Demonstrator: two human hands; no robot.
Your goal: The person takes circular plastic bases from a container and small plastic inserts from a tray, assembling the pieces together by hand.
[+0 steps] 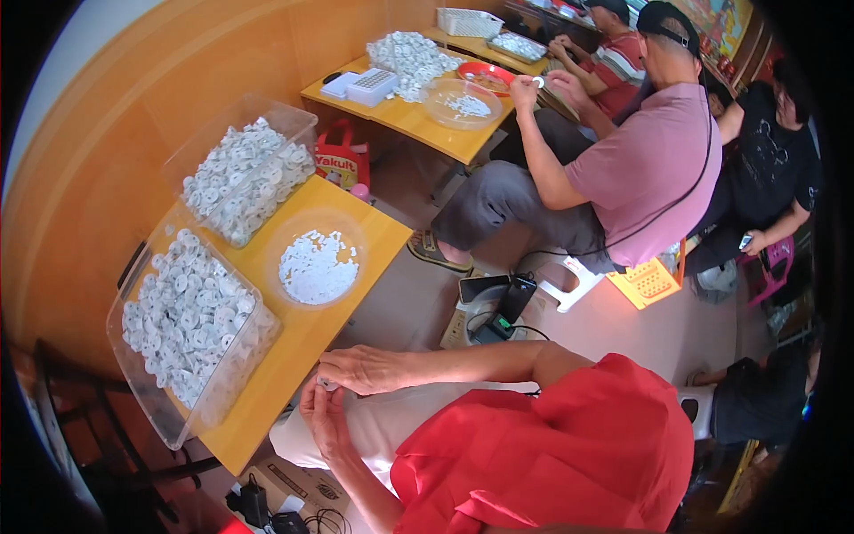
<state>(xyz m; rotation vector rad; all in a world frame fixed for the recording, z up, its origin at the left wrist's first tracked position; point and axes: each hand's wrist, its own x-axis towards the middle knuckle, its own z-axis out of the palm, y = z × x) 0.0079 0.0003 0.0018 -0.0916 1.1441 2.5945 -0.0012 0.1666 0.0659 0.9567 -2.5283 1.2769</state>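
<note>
Head view: left hand and right hand together pinch a small pale disc over the trousers, beside the right edge of the yellow table; a loosened pinch could drop it.

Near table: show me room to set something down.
The near table is bare between the bowl and its right corner, and between the near bin and the front edge. Crowded: the left side, under that bin and the far bin.
</note>
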